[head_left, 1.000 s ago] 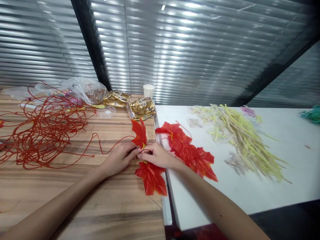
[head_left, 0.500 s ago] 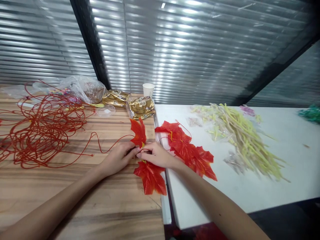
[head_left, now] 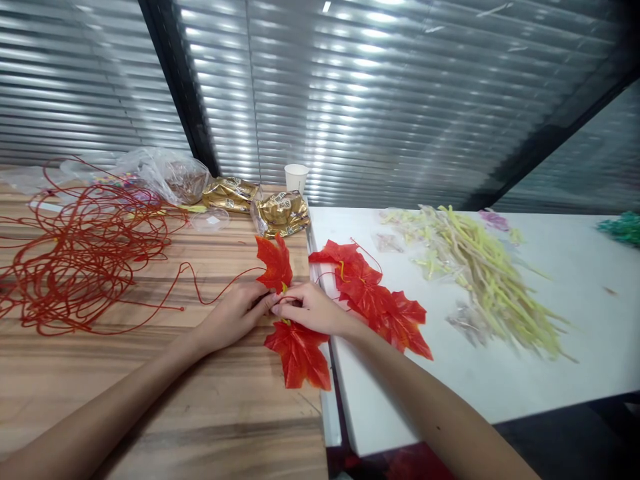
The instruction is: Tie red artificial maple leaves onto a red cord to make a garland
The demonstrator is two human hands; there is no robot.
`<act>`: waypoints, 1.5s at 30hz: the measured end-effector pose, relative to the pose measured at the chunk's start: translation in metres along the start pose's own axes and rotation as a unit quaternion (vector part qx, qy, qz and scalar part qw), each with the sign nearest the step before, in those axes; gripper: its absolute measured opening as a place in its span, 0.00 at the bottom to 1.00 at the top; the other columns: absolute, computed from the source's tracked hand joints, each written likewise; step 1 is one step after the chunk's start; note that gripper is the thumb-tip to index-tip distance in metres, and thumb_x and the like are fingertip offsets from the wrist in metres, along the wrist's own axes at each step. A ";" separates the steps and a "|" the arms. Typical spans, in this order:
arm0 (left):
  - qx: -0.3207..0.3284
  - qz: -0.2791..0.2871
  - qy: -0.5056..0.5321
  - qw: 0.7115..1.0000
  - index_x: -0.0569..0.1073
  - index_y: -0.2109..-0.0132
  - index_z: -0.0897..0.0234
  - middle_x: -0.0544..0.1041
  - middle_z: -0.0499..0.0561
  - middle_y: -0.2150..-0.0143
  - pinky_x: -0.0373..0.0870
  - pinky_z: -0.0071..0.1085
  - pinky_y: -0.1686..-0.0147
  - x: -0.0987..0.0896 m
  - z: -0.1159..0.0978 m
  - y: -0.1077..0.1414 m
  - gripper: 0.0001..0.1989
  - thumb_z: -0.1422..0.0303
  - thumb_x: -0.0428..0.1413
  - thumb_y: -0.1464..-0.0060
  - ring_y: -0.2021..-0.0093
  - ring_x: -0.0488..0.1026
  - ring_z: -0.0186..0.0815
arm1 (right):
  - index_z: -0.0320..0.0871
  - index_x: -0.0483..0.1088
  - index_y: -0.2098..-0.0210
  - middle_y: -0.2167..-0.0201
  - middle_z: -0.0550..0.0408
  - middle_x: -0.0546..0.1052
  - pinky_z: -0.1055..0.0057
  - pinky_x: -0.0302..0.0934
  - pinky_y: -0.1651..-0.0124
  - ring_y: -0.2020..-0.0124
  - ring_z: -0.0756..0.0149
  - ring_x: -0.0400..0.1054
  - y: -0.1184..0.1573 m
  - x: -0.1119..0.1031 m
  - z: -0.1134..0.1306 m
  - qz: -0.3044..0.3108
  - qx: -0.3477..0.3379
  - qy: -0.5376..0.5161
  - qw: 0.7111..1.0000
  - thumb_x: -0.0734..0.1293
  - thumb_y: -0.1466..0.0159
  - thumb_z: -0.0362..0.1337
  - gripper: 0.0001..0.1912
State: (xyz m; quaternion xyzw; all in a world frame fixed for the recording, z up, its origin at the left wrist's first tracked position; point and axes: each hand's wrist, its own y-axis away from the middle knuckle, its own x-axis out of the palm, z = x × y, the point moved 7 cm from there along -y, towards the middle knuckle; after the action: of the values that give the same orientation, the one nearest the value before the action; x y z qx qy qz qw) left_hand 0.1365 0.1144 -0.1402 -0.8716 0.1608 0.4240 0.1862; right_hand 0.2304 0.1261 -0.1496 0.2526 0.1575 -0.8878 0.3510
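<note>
My left hand (head_left: 243,313) and my right hand (head_left: 313,309) meet over the right part of the wooden table, fingers pinched together. Between them they grip the yellow stems of artificial maple leaves and the red cord running there. One red maple leaf (head_left: 275,262) sticks up beyond my fingertips. A second maple leaf (head_left: 299,355) hangs out on the near side, below my right hand. From the left, a red cord (head_left: 219,298) leads into my left hand. Just right of my right hand, a strung cluster of red leaves (head_left: 373,290) lies on the white table. My fingers hide the joint itself.
A large tangle of red cord (head_left: 90,260) covers the left of the wooden table (head_left: 200,413). Behind are a clear plastic bag (head_left: 165,175), gold packets (head_left: 283,213) and a paper cup (head_left: 297,177). Yellow strips (head_left: 500,280) and small bags lie on the white table (head_left: 400,407).
The upper leaf tilts slightly to the left, and the lower leaf has shifted a little left too. Both hands stay pinched in nearly the same place.
</note>
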 end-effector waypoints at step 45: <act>-0.009 0.023 0.014 1.000 0.65 0.76 0.66 0.68 0.47 0.78 0.58 0.25 0.74 0.003 0.001 -0.001 0.16 0.66 0.43 0.43 0.77 0.61 0.29 | 0.40 0.56 0.84 0.84 0.61 0.62 0.77 0.48 0.70 0.77 0.75 0.54 0.001 -0.002 0.005 -0.025 -0.028 0.024 0.999 0.60 0.42 0.33 0.15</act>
State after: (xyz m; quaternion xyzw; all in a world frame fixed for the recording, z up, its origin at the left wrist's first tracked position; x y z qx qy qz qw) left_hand 0.1380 0.1155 -0.1427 -0.8752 0.1800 0.4172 0.1662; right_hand 0.2309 0.1241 -0.1446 0.2601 0.1969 -0.8852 0.3316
